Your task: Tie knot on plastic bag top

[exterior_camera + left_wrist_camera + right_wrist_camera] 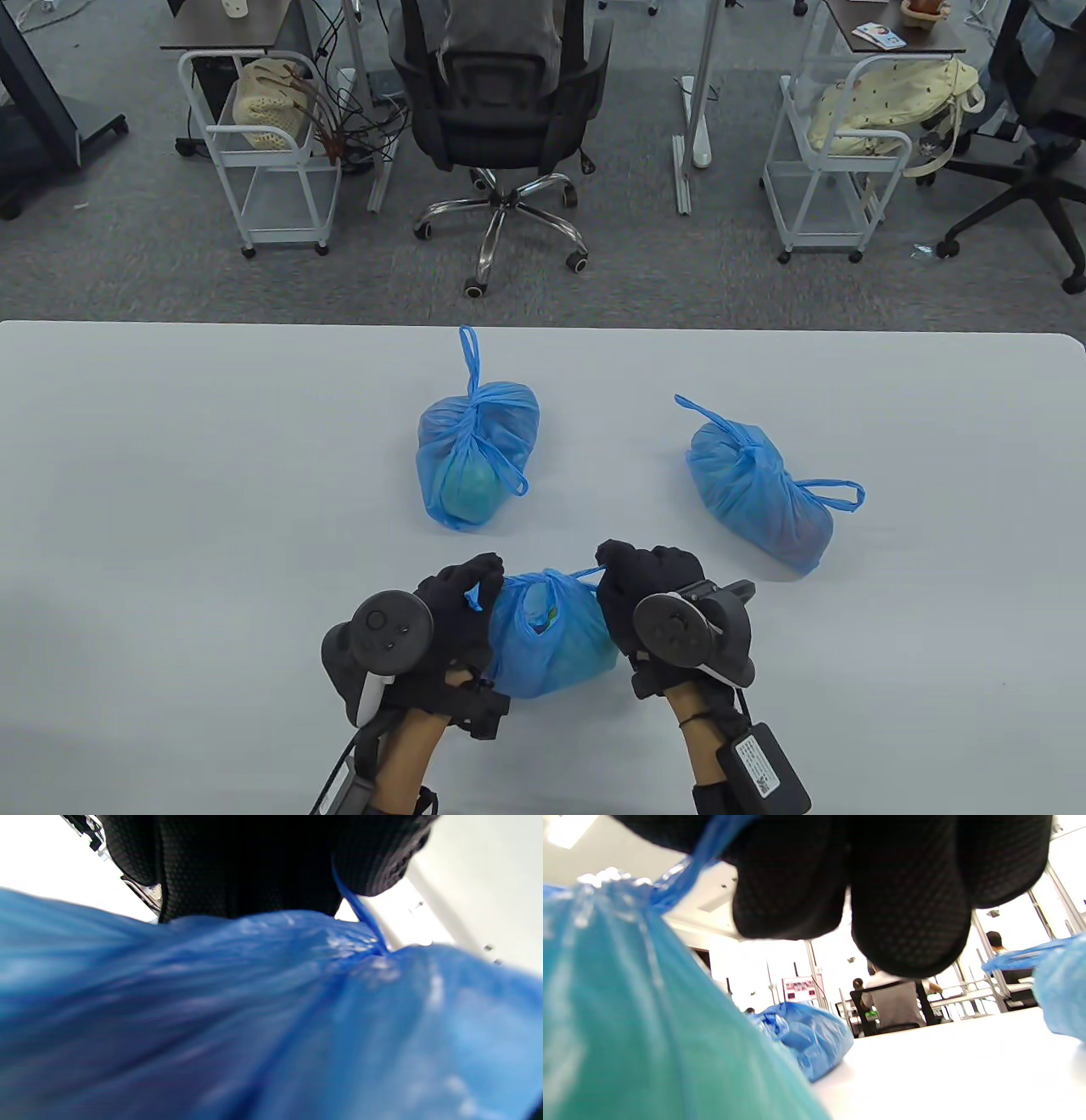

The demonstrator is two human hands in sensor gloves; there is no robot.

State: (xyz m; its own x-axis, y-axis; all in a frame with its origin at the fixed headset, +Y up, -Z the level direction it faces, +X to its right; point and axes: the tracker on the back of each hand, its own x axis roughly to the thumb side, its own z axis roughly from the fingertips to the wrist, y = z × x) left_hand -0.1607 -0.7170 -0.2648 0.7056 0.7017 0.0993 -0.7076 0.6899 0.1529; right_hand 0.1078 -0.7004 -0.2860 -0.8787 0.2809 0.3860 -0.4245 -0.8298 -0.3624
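At 6 o'clock on the worktop, the left hand and right hand each grip clamped on one handle of the open blue bag.

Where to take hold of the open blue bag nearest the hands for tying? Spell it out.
Take the open bag by its two handle loops, one per hand, from either side. It sits upright, mouth open, with loops sticking out left and right. The left hand already holds the left loop and the right hand holds the right loop; a grip on the body wouldn't help the knot.
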